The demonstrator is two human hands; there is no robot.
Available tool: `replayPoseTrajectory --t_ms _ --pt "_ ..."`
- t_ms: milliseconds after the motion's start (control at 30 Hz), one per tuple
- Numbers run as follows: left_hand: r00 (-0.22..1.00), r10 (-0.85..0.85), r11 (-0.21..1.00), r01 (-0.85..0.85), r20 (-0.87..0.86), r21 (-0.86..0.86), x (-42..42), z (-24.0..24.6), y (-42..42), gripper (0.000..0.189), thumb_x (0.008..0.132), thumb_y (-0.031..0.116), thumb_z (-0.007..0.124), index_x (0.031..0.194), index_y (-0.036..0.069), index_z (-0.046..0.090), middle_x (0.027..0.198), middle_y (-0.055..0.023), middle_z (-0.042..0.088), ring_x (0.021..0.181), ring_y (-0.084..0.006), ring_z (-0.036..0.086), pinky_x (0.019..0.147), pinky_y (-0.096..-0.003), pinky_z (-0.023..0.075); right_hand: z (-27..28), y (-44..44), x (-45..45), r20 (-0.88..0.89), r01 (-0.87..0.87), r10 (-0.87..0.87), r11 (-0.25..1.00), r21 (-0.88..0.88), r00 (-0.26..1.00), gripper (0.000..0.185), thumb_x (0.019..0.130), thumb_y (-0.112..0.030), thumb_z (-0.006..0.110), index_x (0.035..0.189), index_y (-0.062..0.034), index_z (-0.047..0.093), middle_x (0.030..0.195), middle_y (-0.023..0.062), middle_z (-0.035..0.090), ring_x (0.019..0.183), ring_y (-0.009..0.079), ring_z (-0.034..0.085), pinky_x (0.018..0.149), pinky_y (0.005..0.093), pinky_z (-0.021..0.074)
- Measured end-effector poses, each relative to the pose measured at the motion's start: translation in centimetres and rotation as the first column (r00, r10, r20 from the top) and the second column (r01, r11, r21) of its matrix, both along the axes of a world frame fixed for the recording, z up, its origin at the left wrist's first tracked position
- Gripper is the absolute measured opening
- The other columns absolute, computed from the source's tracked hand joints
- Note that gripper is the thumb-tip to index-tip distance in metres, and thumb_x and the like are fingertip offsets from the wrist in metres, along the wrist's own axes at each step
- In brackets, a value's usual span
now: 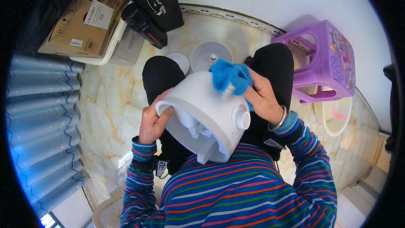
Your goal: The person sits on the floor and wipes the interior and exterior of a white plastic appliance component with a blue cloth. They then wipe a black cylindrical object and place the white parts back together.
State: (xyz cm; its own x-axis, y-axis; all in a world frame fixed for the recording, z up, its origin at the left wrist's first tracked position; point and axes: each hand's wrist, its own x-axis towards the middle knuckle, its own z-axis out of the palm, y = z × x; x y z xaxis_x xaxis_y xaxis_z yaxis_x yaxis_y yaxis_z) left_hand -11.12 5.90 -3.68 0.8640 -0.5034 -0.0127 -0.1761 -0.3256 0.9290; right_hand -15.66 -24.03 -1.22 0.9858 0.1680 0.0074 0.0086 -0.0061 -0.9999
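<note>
A white plastic appliance housing [202,101], perhaps part of a humidifier, lies tilted across my lap with its open end towards me. White moulded parts show inside it, and a round knob [243,120] sticks out of its right side. My left hand [155,119] grips the rim on the left, thumb inside the opening. In my right hand [261,95] is a bunched blue cloth [231,76], pressed against the upper right of the housing. Beyond my knees, a round translucent basin-like part [202,53] and a white disc-shaped lid [179,61] rest on the marbled floor.
A purple plastic stool [322,60] stands at the right, with a pale basin [338,117] beside it. At upper left, a cardboard box [72,28] sits on a plastic storage bin [126,42], near a black cylindrical object [144,25] and a black bag [167,3]. A blue curtain [44,126] hangs left.
</note>
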Motion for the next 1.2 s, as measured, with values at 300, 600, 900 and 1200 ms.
replayPoseTrajectory --t_ms 300,600,900,1200 --pt "0.970 -0.152 0.987 0.139 0.188 0.084 1.1 0.2 -0.5 0.032 0.082 0.002 0.058 0.115 0.001 0.057 0.098 -0.0165 0.065 0.089 -0.0234 0.065 0.079 -0.0315 0.0490 2.3 3.2 8.3 0.375 -0.406 0.533 0.837 -0.367 0.758 0.027 0.086 -0.025 0.052 0.100 -0.0019 0.056 0.090 0.0192 0.060 0.083 0.0357 0.057 0.074 0.0397 0.0445" --pt "0.995 -0.003 0.997 0.011 -0.101 0.079 0.0 0.1 0.4 0.038 0.085 0.007 0.055 0.122 0.000 0.052 0.089 -0.0120 0.066 0.083 -0.0127 0.061 0.076 -0.0288 0.0489 2.2 1.7 8.4 0.350 -0.459 0.542 0.838 -0.295 0.764 0.036 0.086 -0.022 0.054 0.114 0.0005 0.055 0.108 0.0186 0.059 0.098 0.0315 0.057 0.086 0.0382 0.0435" --pt "0.932 0.259 0.963 -0.269 -0.252 -0.006 -3.6 0.5 -0.7 0.027 0.086 0.004 0.055 0.112 -0.003 0.057 0.094 -0.0113 0.066 0.084 -0.0138 0.061 0.075 -0.0287 0.0498 -1.9 0.1 -2.5 -0.098 0.082 -0.055 0.949 0.304 0.994 0.046 0.093 -0.022 0.050 0.134 -0.0025 0.040 0.125 0.0080 0.050 0.113 0.0153 0.047 0.099 0.0308 0.0346" --pt "0.882 0.159 0.987 -0.148 -0.444 0.060 -5.3 4.7 -1.6 0.034 0.087 0.016 0.060 0.113 -0.004 0.050 0.083 -0.0128 0.065 0.055 -0.0119 0.059 0.044 -0.0261 0.0484 -4.4 -0.6 3.3 0.073 0.029 -0.020 0.992 -0.122 0.997 0.029 0.090 -0.024 0.047 0.105 -0.0025 0.060 0.089 0.0060 0.062 0.079 0.0108 0.056 0.073 0.0261 0.0465"
